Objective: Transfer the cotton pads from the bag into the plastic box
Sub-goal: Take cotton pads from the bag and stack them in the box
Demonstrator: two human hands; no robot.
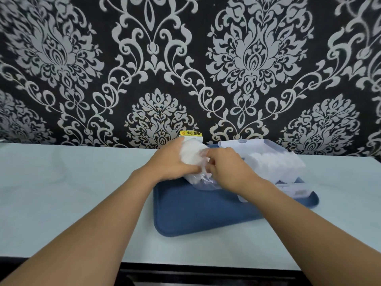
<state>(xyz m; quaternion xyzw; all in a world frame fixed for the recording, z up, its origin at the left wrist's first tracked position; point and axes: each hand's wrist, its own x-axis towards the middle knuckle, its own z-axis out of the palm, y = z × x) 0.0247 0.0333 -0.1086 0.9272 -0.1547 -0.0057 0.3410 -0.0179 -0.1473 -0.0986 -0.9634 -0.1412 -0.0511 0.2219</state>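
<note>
Left hand: the left hand (171, 162) grips the clear plastic bag of cotton pads (192, 156) from its left side, fingers curled around it and the thumb running along its near edge.
Right hand: the right hand (228, 166) meets the bag from the right, its fingers bent and pinching at the crinkled film near the bag's lower end; whether it holds film alone or a pad as well cannot be told.
Bag: held just above the far edge of the blue mat (195, 209), tilted, still bulging with white pads.
Plastic box: the clear plastic box (288, 178) sits on the right part of the mat, just beside the right hand, with its lid (247, 144) standing open at the back.
Pads in box: a row of white cotton pads (276, 162) already stands inside it.
Surface: the mat lies on a pale table (61, 182) against dark patterned wallpaper (185, 58).
Label: a yellow sticker (190, 133) on a white socket just behind the bag.
</note>
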